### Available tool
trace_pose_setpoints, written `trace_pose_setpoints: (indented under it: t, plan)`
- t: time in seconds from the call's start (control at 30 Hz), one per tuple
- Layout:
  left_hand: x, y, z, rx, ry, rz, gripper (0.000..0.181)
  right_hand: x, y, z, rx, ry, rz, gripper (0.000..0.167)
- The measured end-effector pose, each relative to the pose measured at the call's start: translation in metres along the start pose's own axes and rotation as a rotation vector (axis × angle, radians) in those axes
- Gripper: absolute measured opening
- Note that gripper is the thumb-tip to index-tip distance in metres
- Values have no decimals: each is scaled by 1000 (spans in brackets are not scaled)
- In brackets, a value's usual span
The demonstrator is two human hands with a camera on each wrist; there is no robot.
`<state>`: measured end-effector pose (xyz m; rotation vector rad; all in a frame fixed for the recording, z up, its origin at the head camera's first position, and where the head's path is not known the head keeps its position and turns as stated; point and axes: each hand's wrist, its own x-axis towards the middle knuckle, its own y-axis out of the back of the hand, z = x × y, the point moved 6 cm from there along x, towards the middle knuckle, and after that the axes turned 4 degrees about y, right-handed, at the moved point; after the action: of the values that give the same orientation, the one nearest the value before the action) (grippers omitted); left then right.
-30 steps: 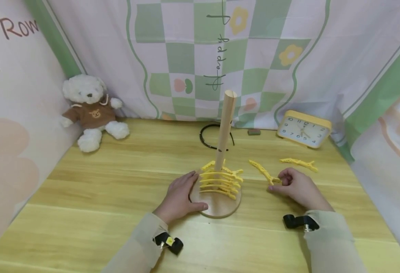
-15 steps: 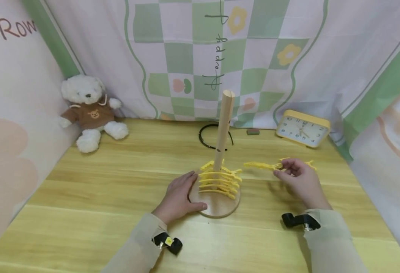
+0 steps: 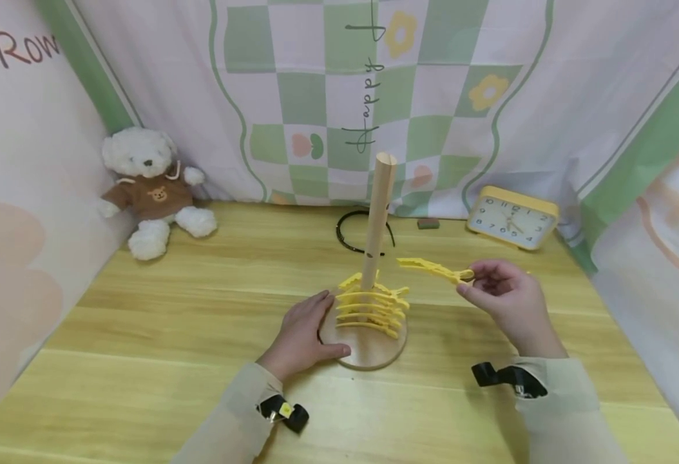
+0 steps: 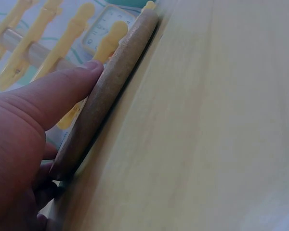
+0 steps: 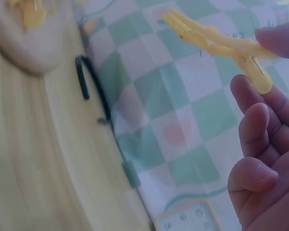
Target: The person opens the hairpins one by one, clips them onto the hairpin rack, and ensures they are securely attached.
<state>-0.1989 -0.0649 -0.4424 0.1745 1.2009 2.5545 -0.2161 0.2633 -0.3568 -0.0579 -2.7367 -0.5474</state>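
A wooden stand (image 3: 380, 206) rises from a round base (image 3: 368, 353). My left hand (image 3: 300, 340) grips that base at its left rim; in the left wrist view the thumb (image 4: 70, 86) lies on it and the fingers are partly hidden at the edge. Several yellow hair clips (image 3: 371, 309) cross low at the post, one above another. To the right, my right hand (image 3: 510, 299) pinches another yellow alligator hair clip (image 3: 429, 267) by its handle end, raised off the table, its long tip toward the post. The right wrist view shows that clip (image 5: 212, 41) between thumb and finger.
Behind the stand lies a black headband (image 3: 342, 235), with a small dark block (image 3: 428, 223) to its right. A yellow alarm clock (image 3: 513, 219) stands back right, a white teddy bear (image 3: 154, 190) back left. A patterned curtain (image 3: 301, 96) closes the rear.
My right hand has lifted the hair clip from the table and brought it up, its tip swinging left toward the post. My left hand keeps its place on the base.
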Motion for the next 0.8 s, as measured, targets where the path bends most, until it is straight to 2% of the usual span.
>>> trace_pose_setpoints:
  t: [0.3, 0.8]
  plan:
    - [0, 0, 0, 0, -3, 2, 101, -5, -18, -14, 206, -4, -51, 24]
    - [1, -1, -1, 0, 0, 1, 102, -10, -33, -24, 241, -5, -84, 25]
